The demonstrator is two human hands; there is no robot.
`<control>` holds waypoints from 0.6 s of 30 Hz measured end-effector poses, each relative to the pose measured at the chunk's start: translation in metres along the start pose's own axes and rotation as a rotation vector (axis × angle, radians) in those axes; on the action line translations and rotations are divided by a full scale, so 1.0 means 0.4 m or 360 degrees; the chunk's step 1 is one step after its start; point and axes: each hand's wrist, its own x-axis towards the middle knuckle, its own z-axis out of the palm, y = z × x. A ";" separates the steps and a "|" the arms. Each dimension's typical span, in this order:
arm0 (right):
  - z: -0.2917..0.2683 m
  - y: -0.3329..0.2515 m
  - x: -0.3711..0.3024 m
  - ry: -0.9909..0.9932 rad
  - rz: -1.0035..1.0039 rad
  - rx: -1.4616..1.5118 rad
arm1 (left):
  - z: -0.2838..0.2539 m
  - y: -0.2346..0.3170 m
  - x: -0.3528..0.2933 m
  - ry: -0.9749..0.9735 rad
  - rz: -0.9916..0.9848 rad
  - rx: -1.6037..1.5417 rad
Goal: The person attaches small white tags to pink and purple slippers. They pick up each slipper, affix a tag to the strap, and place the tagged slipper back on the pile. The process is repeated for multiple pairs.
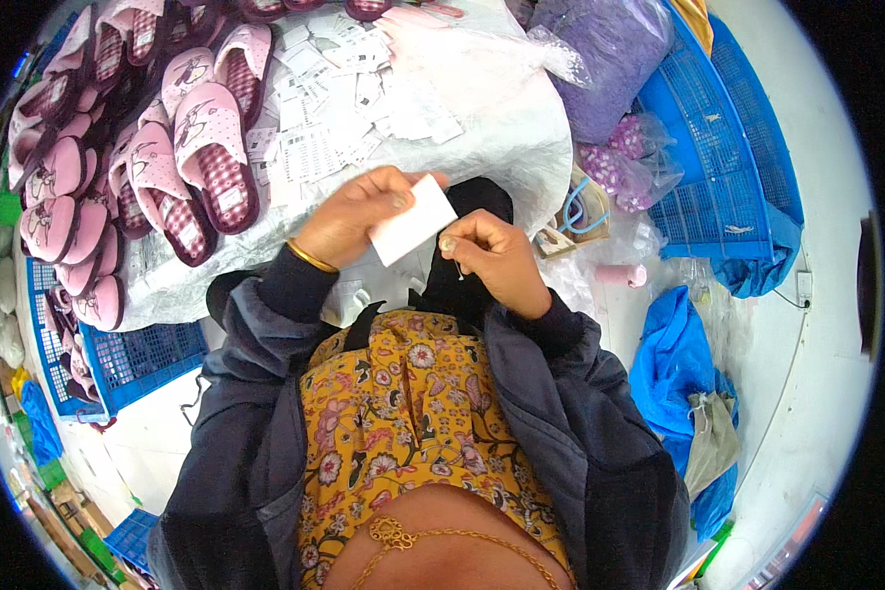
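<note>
My left hand is closed around a blank-faced white card, thumb on top, in front of my body. Close to the card's right edge, my right hand has its thumb and forefinger pinched together. A thin thread-like bit hangs below those fingertips, too small to make out. Beyond the hands, many printed paper tags lie spread over a white plastic sheet. Pairs of pink slippers with checked insoles are heaped to the left of the tags.
Blue plastic crates stand at the right, beside a purple-filled plastic bag. Another blue crate is under the slippers at left. An open box with a blue cord and a pink roll sit right of my hands.
</note>
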 end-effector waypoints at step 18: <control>0.018 -0.025 0.048 -0.0387 -0.0046 0.0445 | 0.009 -0.021 -0.100 -0.0058 -0.0097 0.0635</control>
